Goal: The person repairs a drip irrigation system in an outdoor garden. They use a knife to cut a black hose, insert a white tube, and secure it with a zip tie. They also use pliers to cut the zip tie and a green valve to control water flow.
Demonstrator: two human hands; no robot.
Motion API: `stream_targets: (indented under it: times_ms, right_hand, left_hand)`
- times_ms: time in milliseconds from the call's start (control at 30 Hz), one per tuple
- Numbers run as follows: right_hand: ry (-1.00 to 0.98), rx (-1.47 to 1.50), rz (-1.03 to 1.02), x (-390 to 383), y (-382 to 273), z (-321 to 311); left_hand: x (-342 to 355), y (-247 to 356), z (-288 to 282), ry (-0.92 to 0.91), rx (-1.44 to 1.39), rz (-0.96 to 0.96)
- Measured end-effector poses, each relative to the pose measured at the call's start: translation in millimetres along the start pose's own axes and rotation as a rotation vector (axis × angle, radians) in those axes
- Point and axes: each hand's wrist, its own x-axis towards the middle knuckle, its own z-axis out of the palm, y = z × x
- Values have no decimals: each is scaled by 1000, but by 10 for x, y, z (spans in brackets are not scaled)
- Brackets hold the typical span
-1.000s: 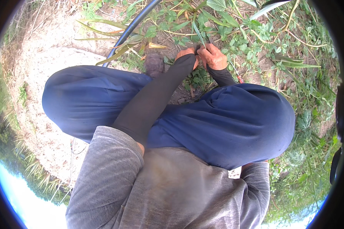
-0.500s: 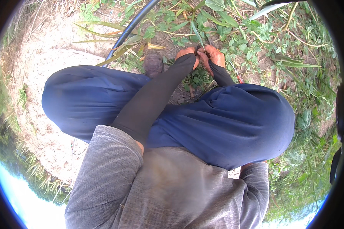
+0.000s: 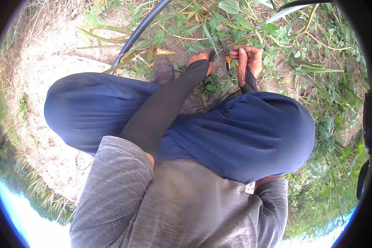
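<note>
My left hand, in a black sleeve, is closed low over the ground, with dark, thin strands at its fingertips. To its right, my right hand pinches a thin dark strip between thumb and fingers, its palm side partly turned up. A small orange-yellow piece shows between the hands, just left of the right thumb; I cannot tell whether it hangs from the strip. Leafy green plants grow below and between the hands.
A black hose arcs down from the top to my left knee. Beside the left forearm lies a dark, rounded thing. My blue trousers span the middle. Weeds cover the right side; pale bare soil lies left.
My right hand has moved right, away from the left hand, and turned its palm side up. The orange-yellow piece has come into sight between them. The left hand has barely moved.
</note>
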Motion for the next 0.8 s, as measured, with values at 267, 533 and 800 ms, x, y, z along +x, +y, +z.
stream_targets:
  times_ms: [267,533,800]
  right_hand:
    - [99,153,-62,223,-1158,-468]
    - [-292,206,-194,528,-2419,-497]
    - [-579,-41,-293,379,-3471,-493]
  left_hand:
    - [32,609,-1122,-663,323,210]
    - [-818,1736,-2493,-1011,-841,468]
    - [-1760,2163,-3424,-515,-137,674]
